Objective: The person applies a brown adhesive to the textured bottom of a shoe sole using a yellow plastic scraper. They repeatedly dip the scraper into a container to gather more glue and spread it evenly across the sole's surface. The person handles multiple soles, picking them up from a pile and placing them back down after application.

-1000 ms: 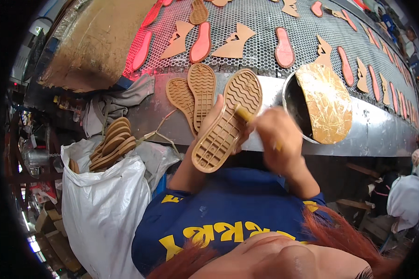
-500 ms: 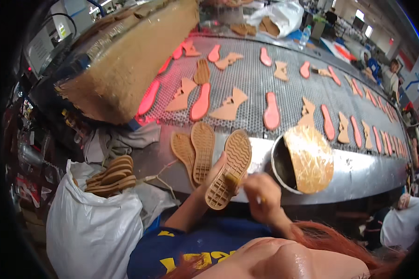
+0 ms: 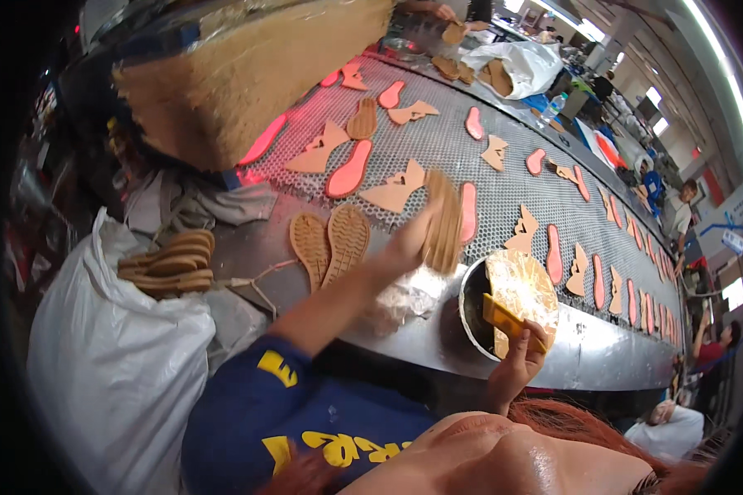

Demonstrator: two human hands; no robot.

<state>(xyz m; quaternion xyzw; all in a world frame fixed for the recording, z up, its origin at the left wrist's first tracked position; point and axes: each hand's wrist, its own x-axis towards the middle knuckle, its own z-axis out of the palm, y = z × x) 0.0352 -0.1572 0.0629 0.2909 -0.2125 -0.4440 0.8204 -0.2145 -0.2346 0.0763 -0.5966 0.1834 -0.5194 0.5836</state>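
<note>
Bold yellow lettering across the navy shirt, distant white sign illegible

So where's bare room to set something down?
The metal ledge is bare right of the pot, along the mesh belt. Crowded: over the pot, by the right hand and yellow tool; the ledge's left, by two soles; the belt's right, by pink insoles.

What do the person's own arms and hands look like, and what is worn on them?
The left hand and right hand are bare, with no gloves. The left forearm is bare too, below a short navy sleeve with a yellow printed mark. The right sleeve cannot be seen.
</note>
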